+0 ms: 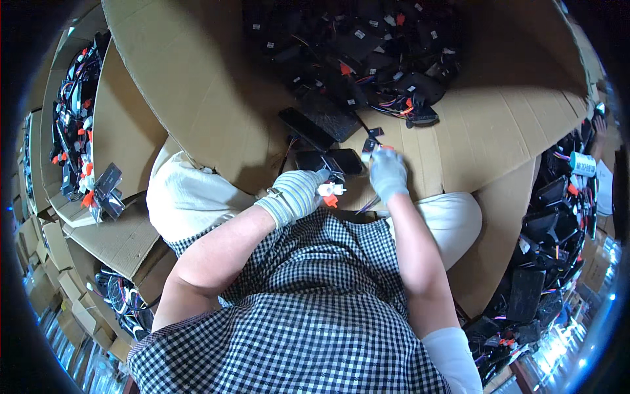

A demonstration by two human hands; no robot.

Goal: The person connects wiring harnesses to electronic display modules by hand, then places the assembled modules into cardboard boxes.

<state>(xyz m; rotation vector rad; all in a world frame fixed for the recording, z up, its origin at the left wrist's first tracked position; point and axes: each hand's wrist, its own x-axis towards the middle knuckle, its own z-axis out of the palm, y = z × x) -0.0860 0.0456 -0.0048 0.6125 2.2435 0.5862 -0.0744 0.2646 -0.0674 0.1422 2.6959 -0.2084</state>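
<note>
My left hand (pixel 296 195), in a grey striped knit glove, is closed around a wired part that ends in a white plug connector (pixel 331 190) with an orange piece below it. To its right, my right hand (pixel 388 173), gloved too, has its fingers closed on a small dark labelled piece (pixel 369 145). Thin wires hang below that hand. Just beyond my hands, a flat black box (pixel 307 129) and another black box (pixel 346 161) lie on the cardboard (pixel 420 157). The fingertips of both hands are partly hidden.
A heap of black boxes with wires (pixel 367 46) fills the far part of the large carton. More such units lie in a carton (pixel 72 125) at left and in a pile (pixel 551 217) at right. Another person's hand (pixel 599 126) shows at the far right.
</note>
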